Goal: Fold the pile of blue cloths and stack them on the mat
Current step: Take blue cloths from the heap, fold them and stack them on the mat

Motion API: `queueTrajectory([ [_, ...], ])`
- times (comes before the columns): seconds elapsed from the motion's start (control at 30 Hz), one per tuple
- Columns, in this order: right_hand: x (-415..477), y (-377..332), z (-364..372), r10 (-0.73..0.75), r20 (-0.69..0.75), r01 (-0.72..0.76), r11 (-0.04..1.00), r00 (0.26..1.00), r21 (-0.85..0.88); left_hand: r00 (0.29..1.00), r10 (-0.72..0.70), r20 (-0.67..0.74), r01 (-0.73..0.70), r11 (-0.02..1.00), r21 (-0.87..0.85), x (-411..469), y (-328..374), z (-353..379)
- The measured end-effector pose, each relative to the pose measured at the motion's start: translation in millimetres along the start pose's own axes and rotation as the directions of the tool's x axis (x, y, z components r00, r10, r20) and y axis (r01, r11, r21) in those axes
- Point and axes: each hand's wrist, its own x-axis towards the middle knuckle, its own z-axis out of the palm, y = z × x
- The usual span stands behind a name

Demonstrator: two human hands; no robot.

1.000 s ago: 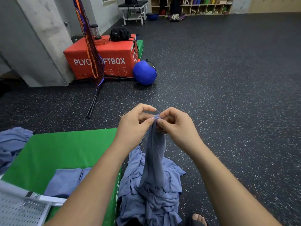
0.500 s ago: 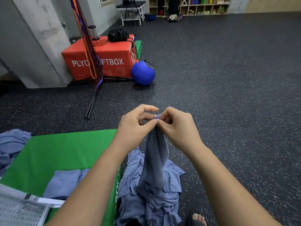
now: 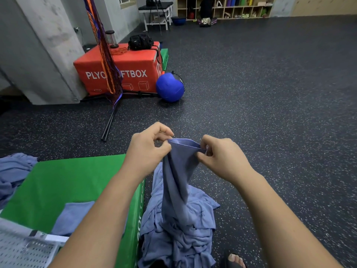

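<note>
The blue cloth [image 3: 176, 171] is pinched at its top edge by fingers [image 3: 162, 129] of the left hand [image 3: 146, 151] and right hand [image 3: 224, 159], and hangs below them onto the pile [image 3: 177, 236]. Should one pinch slip, a corner may be dropped and the fold skewed.

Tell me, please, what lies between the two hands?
The head view shows the top edge of a blue cloth spanning between the left hand and the right hand; each pinches one end, and the rest hangs onto the pile.
</note>
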Motion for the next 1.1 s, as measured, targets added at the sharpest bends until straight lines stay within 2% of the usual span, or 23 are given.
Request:
queueTrajectory([
  [0.17,0.6,5.1,-3.2,-0.091,-0.090,0.092,0.996,0.992,0.010,1.000,-0.016,-0.016,0.016,1.000,-0.020,2.1,-3.8,-4.2],
  [0.3,-1.3,-5.2,3.7,-0.170,-0.015,0.171,0.979,0.985,0.114,1.000,0.011,0.018,-0.010,1.000,-0.017,0.0,4.5,-2.6],
  [0.4,0.3,-7.2,9.9,-0.117,-0.007,0.117,0.987,0.993,0.113,0.999,0.026,0.048,-0.025,0.999,-0.021,-1.4,9.4,-2.3],
  [0.5,3.0,-5.3,11.0,-0.089,-0.025,0.092,0.977,0.996,0.191,0.996,0.027,0.086,-0.024,0.999,-0.033,-1.8,10.8,-2.0],
  [0.6,4.8,-6.8,9.5,-0.046,0.097,0.008,0.933,0.994,0.361,0.991,0.022,0.135,-0.012,0.997,-0.072,-1.8,8.1,-0.3],
  [0.7,8.2,0.6,11.0,0.033,0.200,-0.138,0.834,0.979,0.534,0.991,0.019,0.132,-0.006,0.995,-0.099,-0.8,5.3,1.1],
  [0.83,13.1,8.1,-0.1,0.069,0.115,-0.129,0.720,0.991,0.682,1.000,0.018,0.019,-0.016,0.995,-0.101,1.3,3.4,-2.5],
  [0.93,13.2,1.7,-17.2,0.081,-0.022,-0.034,0.632,0.996,0.774,0.997,0.023,-0.080,-0.033,0.992,-0.123,2.0,5.1,-7.2],
  [1.03,13.3,-5.9,-26.7,0.063,-0.120,0.051,0.641,0.991,0.766,0.988,0.051,-0.145,-0.065,0.993,-0.096,2.5,7.3,-10.1],
  [1.1,12.6,-7.3,-26.6,0.067,-0.155,0.067,0.688,0.986,0.723,0.989,0.054,-0.139,-0.066,0.995,-0.080,3.4,3.9,-8.7],
])
